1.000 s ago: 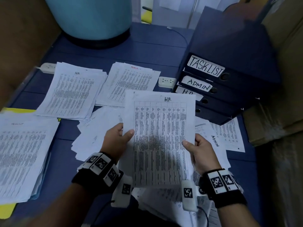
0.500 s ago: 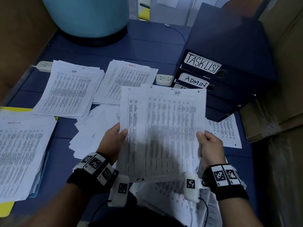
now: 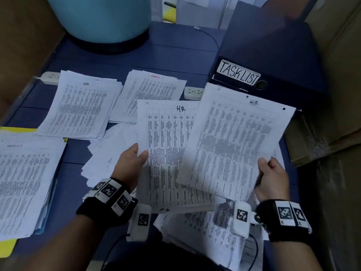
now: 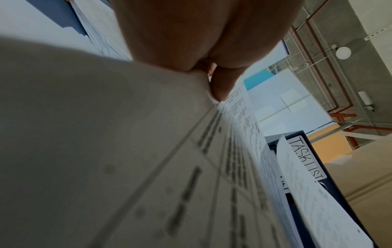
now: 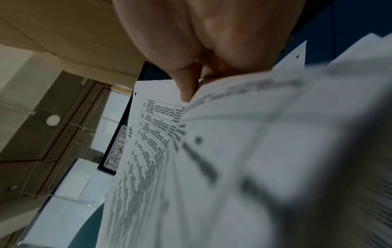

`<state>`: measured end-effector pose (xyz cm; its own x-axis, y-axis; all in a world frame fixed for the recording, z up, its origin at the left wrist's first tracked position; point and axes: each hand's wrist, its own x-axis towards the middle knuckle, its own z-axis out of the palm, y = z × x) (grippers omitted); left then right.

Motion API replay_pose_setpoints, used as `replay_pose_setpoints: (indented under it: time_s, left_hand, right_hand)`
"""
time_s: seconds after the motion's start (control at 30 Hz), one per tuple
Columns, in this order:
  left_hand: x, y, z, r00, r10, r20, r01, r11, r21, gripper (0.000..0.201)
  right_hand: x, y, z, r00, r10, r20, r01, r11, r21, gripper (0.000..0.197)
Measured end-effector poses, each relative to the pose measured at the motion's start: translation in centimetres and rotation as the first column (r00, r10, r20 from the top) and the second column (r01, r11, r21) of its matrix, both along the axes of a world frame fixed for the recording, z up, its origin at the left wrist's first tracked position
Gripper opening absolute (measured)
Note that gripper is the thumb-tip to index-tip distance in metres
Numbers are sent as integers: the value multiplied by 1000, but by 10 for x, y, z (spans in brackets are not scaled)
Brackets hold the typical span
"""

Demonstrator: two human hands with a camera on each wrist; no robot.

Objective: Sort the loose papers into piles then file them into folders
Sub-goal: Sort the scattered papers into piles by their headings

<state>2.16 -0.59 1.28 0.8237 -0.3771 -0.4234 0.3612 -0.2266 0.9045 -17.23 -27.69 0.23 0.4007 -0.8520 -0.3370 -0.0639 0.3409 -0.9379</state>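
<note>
My left hand [image 3: 134, 159] pinches the left edge of a printed sheet marked HR [image 3: 166, 153], thumb on top. My right hand [image 3: 271, 173] pinches the right edge of a second HR sheet [image 3: 234, 145], held tilted and overlapping the first. On the blue table [image 3: 156, 55] lie an HR pile [image 3: 80, 106], an ADMIN pile [image 3: 152, 94] and a third pile [image 3: 23, 182] at the left. Loose papers [image 3: 205, 231] lie under my hands. A stack of dark folders [image 3: 263, 55] stands at the right, the top one labelled TASKLIST [image 3: 238, 72]. Both wrist views show a thumb on paper: left hand [image 4: 222, 90], right hand [image 5: 188, 90].
A large teal drum [image 3: 97, 18] stands at the back of the table. White power strips lie at the far left [image 3: 49, 76] and between the ADMIN pile and the folders [image 3: 193, 92]. Cardboard boxes [image 3: 332, 114] flank the right side; a yellow folder [image 3: 7, 249] lies under the left pile.
The right hand has drawn one HR sheet off to the right and tilted it, uncovering another HR sheet that stays in the left hand. The lower folder labels are now hidden.
</note>
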Motion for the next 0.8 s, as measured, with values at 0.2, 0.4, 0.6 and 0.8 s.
replay_pose_setpoints:
  time_s: [0.2,0.4,0.6,0.8]
  left_hand:
    - [-13,-11,22,995,-63,76,59,997,53,21]
    - [-14,-9,14,999,-9,45,8,1000,25,18]
    - [-12,-7,16,999,49,-6,-49,999,-21,43]
    - [-12,1,30,998,37,-43,-42,991,-126,35]
  right_hand:
    - [23,35,10,970,244,-20,-240,964,112,20]
    - [28,48,6,931,349,-107,-344,937,61,20]
    - [26,49,13,964,260,-50,-256,964,72,28]
    - [22,56,28,970,243,-18,-242,969,55,22]
